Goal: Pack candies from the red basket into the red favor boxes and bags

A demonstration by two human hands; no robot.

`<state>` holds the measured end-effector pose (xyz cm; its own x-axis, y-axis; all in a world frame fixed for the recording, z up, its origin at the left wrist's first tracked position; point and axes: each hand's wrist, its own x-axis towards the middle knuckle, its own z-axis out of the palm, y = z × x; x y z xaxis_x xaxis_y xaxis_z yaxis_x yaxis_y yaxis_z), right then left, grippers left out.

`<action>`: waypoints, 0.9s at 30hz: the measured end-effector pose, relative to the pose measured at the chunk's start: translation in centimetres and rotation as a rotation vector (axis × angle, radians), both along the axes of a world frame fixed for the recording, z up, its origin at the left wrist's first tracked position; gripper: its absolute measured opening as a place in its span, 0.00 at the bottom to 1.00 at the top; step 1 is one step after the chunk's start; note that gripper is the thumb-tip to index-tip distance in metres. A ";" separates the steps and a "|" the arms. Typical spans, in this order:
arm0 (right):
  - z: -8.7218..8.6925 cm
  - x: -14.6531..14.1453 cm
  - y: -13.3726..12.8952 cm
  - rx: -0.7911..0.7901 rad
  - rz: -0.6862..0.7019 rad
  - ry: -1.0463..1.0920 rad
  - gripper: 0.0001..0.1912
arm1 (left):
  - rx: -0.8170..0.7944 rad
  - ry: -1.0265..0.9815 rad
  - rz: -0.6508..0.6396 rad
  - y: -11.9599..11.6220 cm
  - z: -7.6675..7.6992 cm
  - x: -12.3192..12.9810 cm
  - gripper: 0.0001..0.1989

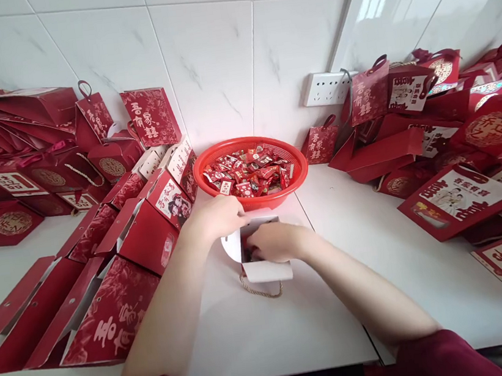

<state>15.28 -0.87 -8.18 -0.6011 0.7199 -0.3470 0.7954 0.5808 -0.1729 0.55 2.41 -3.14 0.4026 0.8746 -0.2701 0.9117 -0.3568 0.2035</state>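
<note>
An opened gift box (269, 271) with a white inside stands on the table in front of me, its flaps folded out. A twisted rope handle (263, 295) hangs from its near side. My left hand (223, 217) is closed at the box's far left edge, fingers pinched on a flap. Reaching into the box from the right is my right hand (276, 241), its fingers curled around something small and dark that I cannot make out. Just behind the box sits a red plastic basket (202, 185) filled with red-wrapped candies (251, 172).
Rows of red boxes (142, 239) with raised tops stand at my left. Finished-looking red gift boxes (111, 160) are stacked farther left. More gift boxes (458, 197) are heaped at the right. A power strip (325, 89) is on the tiled wall (209, 51).
</note>
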 end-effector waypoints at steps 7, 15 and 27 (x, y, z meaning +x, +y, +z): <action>2.0 1.7 0.4 -0.091 0.077 0.269 0.15 | -0.018 -0.015 0.044 0.2 0.1 -0.2 0.08; 3.9 5.9 7.2 0.298 -0.290 0.428 0.10 | 0.059 -0.047 0.007 -0.2 0.6 -0.6 0.15; -0.2 0.2 14.4 0.170 -0.320 0.205 0.34 | 0.070 -0.130 0.083 -0.2 1.5 -2.2 0.14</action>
